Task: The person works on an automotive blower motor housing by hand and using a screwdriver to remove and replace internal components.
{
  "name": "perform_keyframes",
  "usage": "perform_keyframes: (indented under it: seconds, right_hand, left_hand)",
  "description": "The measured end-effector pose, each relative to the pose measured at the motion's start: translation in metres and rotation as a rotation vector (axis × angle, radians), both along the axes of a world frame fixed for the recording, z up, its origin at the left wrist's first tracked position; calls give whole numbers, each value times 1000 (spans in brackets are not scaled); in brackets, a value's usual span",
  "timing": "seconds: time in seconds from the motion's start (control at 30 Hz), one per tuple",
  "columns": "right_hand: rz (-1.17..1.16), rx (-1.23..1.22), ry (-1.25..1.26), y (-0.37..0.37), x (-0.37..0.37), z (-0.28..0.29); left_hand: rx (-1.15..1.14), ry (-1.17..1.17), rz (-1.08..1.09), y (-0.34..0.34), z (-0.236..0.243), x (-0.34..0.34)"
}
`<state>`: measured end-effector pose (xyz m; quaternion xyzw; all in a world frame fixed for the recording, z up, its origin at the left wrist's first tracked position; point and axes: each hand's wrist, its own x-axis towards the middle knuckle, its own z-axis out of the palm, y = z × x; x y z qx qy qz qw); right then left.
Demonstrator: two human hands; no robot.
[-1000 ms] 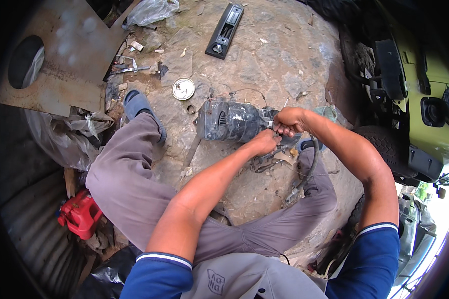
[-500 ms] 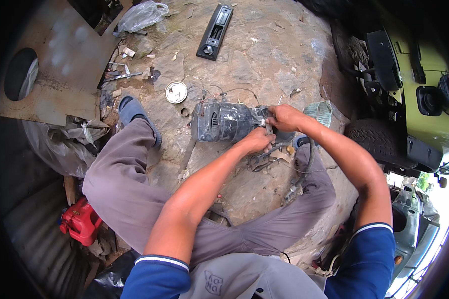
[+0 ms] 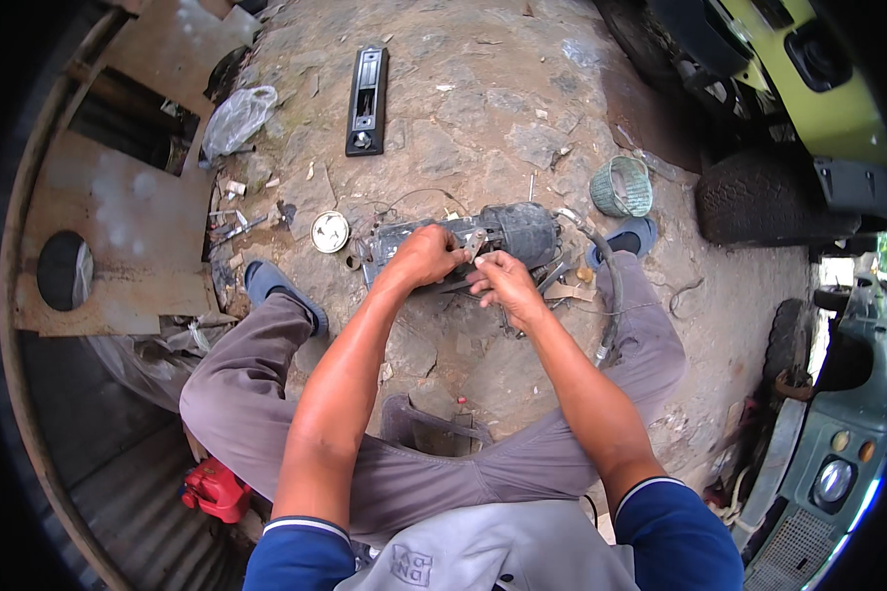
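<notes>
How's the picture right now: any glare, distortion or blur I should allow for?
Head view: corners fall to black; the brown pole at far left bows with fisheye distortion; background above the grey-green vehicle at right is washed out; left hand and right hand are well lit, but fine detail between them is hard to resolve.

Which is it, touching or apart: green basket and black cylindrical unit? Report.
Apart. The head view plainly shows stony ground between the green basket and the black cylindrical unit.
</notes>
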<state>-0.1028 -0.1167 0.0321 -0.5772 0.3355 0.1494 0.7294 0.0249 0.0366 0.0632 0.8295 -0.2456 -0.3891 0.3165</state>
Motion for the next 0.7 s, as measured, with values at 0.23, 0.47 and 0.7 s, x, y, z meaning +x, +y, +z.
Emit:
perform_keyframes:
  seconds: [0.23,0.47,0.7]
  right_hand:
    - [-129,255,-141,5,-16,-10]
    - [-102,92,-124,8,-18,-9]
    - [-76,30,-106,9,-12,-17]
  left_hand:
    - [191,-112,-232,-16,17,-17]
    - [-182,-451,-43,-24,-15,-8]
    - [-296,-445,-135,-29,-18,-4]
